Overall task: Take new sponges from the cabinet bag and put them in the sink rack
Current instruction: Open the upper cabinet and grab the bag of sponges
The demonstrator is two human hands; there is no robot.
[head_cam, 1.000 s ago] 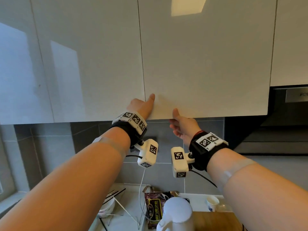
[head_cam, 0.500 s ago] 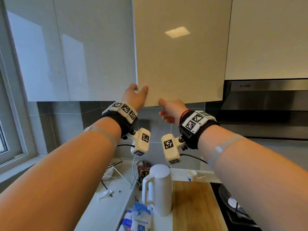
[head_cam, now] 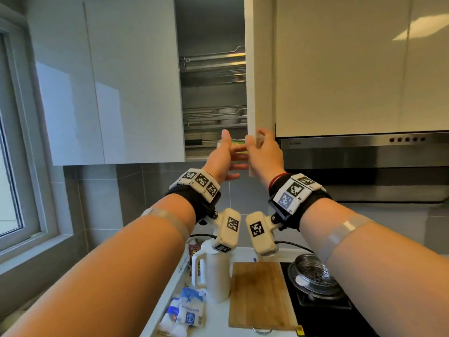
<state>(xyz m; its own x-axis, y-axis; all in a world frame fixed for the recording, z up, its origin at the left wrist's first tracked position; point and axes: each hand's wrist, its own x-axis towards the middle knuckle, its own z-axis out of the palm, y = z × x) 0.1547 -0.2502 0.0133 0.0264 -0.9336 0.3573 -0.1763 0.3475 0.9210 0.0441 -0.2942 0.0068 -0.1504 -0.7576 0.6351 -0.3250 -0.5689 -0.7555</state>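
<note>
The upper cabinet stands open, its white door (head_cam: 250, 81) swung out edge-on toward me. My right hand (head_cam: 264, 154) grips the door's lower edge, thumb on the near side and fingers behind it. My left hand (head_cam: 222, 158) is raised beside it with fingers apart and empty, at the mouth of the bottom shelf. Between the two hands a yellow-green item (head_cam: 239, 143) shows on that shelf; I cannot tell whether it is the sponge bag. The sink rack is out of view.
Wire racks with steel dishes (head_cam: 218, 115) fill the cabinet. Below lie a white jug (head_cam: 213, 276), a wooden cutting board (head_cam: 260, 295), a steel lid on the hob (head_cam: 313, 276) and packets (head_cam: 189, 310). A range hood (head_cam: 364, 152) is right, a window (head_cam: 12, 142) left.
The cabinet door has swung from shut to fully open, showing the shelves. My right hand moved with its edge; my left hand let go and shifted toward the bottom shelf.
</note>
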